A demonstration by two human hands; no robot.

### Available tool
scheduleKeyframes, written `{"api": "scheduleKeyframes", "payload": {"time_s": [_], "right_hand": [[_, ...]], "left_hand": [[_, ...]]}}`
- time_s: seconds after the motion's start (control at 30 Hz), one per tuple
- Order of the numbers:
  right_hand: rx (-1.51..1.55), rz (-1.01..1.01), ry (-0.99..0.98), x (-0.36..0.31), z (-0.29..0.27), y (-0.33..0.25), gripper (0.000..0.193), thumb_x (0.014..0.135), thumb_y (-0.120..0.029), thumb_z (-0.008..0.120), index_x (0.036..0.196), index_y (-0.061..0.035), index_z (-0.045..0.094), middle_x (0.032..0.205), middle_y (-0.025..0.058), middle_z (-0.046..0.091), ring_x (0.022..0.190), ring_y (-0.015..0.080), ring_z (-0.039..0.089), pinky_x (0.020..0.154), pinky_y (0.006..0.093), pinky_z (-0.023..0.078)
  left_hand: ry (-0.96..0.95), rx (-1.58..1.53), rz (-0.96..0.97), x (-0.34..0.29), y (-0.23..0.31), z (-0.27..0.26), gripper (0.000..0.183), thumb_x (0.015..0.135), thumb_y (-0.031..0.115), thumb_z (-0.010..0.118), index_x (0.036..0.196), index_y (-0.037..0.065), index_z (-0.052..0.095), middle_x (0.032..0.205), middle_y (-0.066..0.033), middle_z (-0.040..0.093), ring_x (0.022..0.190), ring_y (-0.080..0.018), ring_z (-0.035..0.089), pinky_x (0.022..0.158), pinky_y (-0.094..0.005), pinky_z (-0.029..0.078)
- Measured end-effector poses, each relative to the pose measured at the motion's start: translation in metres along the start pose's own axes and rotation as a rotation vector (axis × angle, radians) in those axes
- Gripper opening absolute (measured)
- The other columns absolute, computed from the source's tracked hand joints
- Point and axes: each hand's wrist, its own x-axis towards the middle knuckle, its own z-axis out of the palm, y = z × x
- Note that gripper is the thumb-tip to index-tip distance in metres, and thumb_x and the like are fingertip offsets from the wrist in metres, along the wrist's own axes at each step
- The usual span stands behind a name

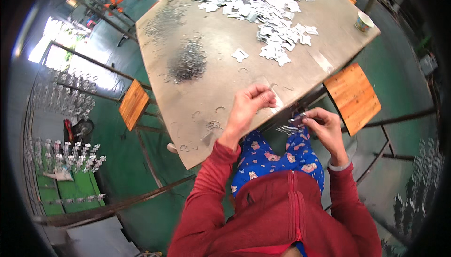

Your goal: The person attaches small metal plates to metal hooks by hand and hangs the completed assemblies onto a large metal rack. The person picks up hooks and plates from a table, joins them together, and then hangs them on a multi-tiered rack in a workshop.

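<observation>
Small grey metal plate [297,122] lies right of left hand [249,106] (fingertips together), off beige worktop [221,87]'s near edge; right hand [330,127] clamps it.

Left hand [249,107] forward, fingers [267,99] pinched together; right hand [328,127] further back, thumb pinching too; forearms [206,177] angled forward.

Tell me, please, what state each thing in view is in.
Left hand: pinched, contents unclear
Right hand: closed on small metal pieces
Pale plates: loose, heaped, overlapping
Wire pieces: loose, in a dark heap
Table: partly covered
Cup: upright, open-topped
Wooden stools: upright
Orange fan: running or not, unclear
</observation>
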Motion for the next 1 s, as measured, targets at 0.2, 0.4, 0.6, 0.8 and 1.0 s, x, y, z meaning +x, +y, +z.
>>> {"api": "scheduleKeyframes", "payload": {"time_s": [0.2, 0.4, 0.6, 0.8, 1.0], "right_hand": [[0.148, -0.037, -0.030, -0.008, 0.016, -0.001, 0.006, 0.081, -0.004, 0.064, 0.085, 0.0010, 0.064, 0.072, 0.0002, 0.062, 0.060, 0.0039, 0.052, 0.052, 0.0188, 0.041], [0.145, -0.019, 0.023, -0.013, 0.014, -0.002, 0.007, 0.081, -0.002, 0.063, 0.087, 0.0020, 0.064, 0.076, 0.0022, 0.064, 0.068, 0.0059, 0.056, 0.059, 0.0200, 0.045], [0.102, -0.073, 0.082, -0.013, 0.015, 0.002, 0.009, 0.080, -0.001, 0.064, 0.088, 0.0024, 0.065, 0.078, 0.0053, 0.065, 0.072, 0.0082, 0.060, 0.063, 0.0222, 0.048], [-0.218, -0.394, 0.127, -0.006, 0.015, -0.001, 0.011, 0.074, 0.001, 0.067, 0.085, 0.0004, 0.066, 0.072, 0.0078, 0.062, 0.063, 0.0153, 0.057, 0.055, 0.0256, 0.044], [-0.038, -0.130, 0.057, 0.027, -0.018, -0.011, 0.012, 0.079, -0.008, 0.064, 0.085, 0.0016, 0.068, 0.070, 0.0068, 0.064, 0.069, 0.0097, 0.059, 0.061, 0.0241, 0.046]], "left_hand": [[-0.098, -0.004, 0.091, -0.043, -0.020, 0.051, 0.011, 0.084, 0.008, 0.064, 0.092, 0.000, 0.061, 0.096, -0.0015, 0.059, 0.087, -0.0080, 0.056, 0.076, -0.0223, 0.048], [-0.068, 0.043, -0.006, -0.043, -0.025, 0.061, 0.015, 0.088, 0.012, 0.060, 0.097, 0.000, 0.058, 0.095, -0.0015, 0.057, 0.089, -0.0078, 0.055, 0.078, -0.0220, 0.047], [-0.028, -0.025, 0.068, -0.043, -0.030, 0.071, 0.015, 0.090, 0.014, 0.058, 0.098, 0.002, 0.056, 0.092, -0.0015, 0.058, 0.085, -0.0079, 0.054, 0.078, -0.0230, 0.045], [0.072, 0.277, 0.358, -0.045, -0.049, 0.076, 0.014, 0.092, 0.009, 0.052, 0.103, 0.001, 0.050, 0.098, -0.0045, 0.056, 0.086, -0.0086, 0.053, 0.080, -0.0234, 0.044], [0.140, 0.365, 0.557, -0.040, -0.043, 0.078, 0.008, 0.089, 0.001, 0.053, 0.096, 0.000, 0.054, 0.091, -0.0099, 0.062, 0.080, -0.0139, 0.057, 0.073, -0.0252, 0.046]]}}
